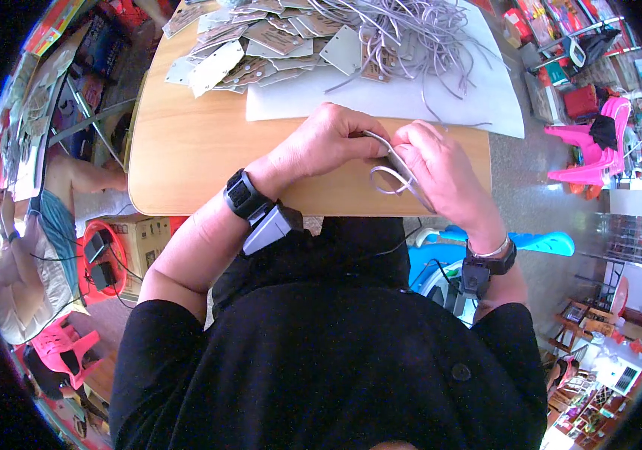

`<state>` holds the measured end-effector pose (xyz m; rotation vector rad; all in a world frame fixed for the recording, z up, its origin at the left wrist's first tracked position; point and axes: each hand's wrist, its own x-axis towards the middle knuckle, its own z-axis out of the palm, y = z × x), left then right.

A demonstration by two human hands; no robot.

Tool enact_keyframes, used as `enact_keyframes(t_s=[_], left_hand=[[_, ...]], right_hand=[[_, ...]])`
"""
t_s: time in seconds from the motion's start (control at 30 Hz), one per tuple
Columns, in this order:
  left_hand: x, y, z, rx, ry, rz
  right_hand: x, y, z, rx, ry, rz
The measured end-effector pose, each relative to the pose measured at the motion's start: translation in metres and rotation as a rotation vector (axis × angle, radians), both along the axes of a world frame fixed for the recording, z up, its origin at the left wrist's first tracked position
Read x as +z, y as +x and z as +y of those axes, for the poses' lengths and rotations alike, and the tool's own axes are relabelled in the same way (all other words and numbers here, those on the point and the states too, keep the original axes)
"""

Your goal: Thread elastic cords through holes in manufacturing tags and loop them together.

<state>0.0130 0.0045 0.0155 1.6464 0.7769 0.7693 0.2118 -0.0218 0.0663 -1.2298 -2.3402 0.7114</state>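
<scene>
Over the near edge of the wooden table point(186, 157), both hands hold one grey cord point(382, 169) that curls into a small loop beneath the fingers. My left hand point(328, 141) pinches an end of it between thumb and fingers. My right hand point(441, 166) has its fingers bent around the other stretch, and a tail hangs past the palm. Beyond the hands, a tangle of similar grey cords point(418, 37) lies on a white sheet point(298, 105). Left of it is a heap of flat brown and white cards point(276, 39), some with small holes.
A person point(21, 277) sits at the left by another table. A red plastic stool point(103, 259) with black devices and a cardboard box point(146, 247) stand at my left. A blue and white object point(441, 262) is beside my right forearm; a pink chair point(598, 146) stands at the right.
</scene>
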Motion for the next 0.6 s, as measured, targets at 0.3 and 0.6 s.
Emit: enact_keyframes(t_s=[0.3,0.6], left_hand=[[-0.0068,-0.0015,0.0013,-0.030,-0.033,-0.067],[-0.0001,-0.0040,0.0007,-0.054,-0.086,-0.038]], right_hand=[[0.0042,-0.0033,-0.0010,-0.176,-0.261,0.195],[0.0030,-0.0016,0.0040,-0.054,-0.061,0.143]])
